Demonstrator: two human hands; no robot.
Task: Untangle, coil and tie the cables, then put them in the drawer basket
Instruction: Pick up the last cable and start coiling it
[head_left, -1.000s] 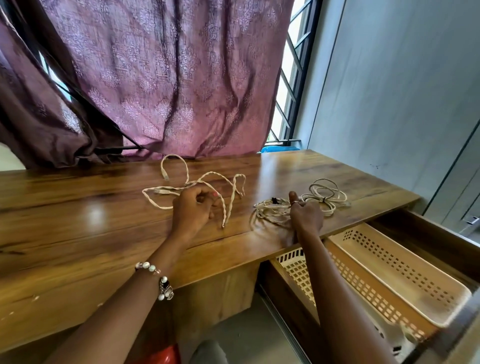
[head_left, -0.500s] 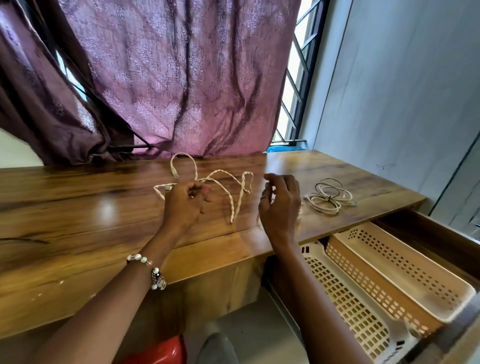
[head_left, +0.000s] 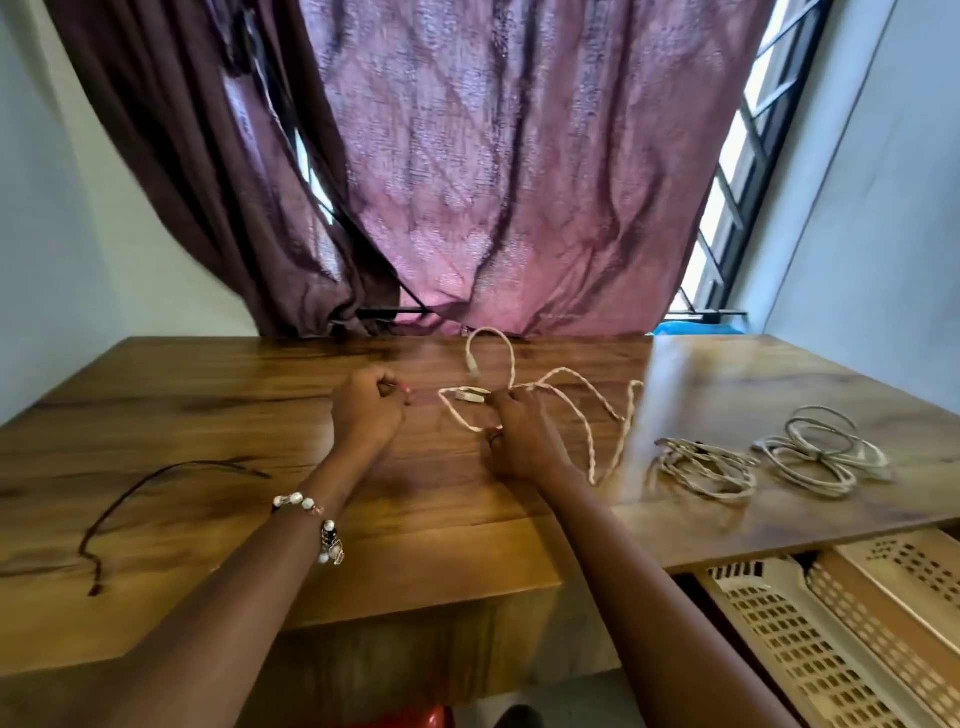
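Twisted cable (head_left: 563, 410) sprawls mid-tabletop (head_left: 208, 415), left of two coiled bundles (head_left: 701, 467). Right hand (head_left: 524, 436) pinches it; left hand (head_left: 366, 410) fisted, contents unclear. Risk: pulling tightens the twist.

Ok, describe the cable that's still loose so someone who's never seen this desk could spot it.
On the wooden desk, look to the middle, just in front of the purple curtain. The loose braided cable sprawls there in open loops under the right hand. Unlike the two coiled bundles to its right, it isn't wound up.
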